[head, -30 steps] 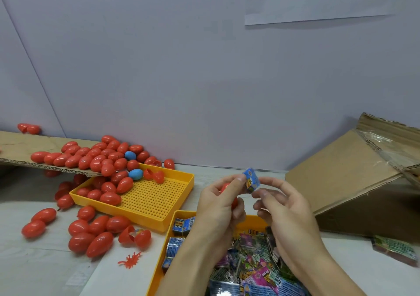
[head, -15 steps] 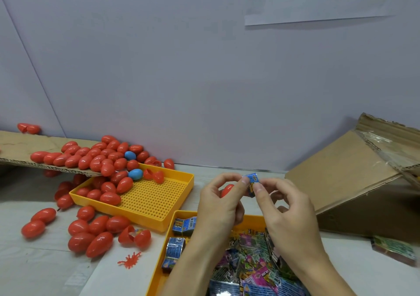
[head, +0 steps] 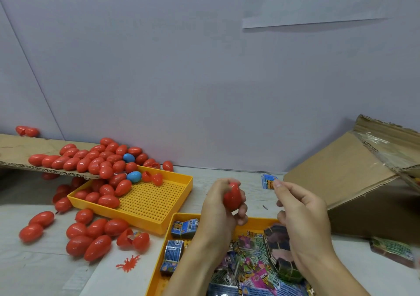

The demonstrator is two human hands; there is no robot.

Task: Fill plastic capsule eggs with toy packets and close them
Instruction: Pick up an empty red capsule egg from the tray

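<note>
Gripping a red egg [head: 232, 197], the left hand [head: 219, 207] curls; the right hand [head: 300, 207] pinches a blue packet [head: 269, 181].

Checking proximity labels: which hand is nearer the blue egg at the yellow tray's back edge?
Left. The left hand, gripping a red egg, is right of the blue egg; the right hand, pinching a blue packet, is farther right.
</note>
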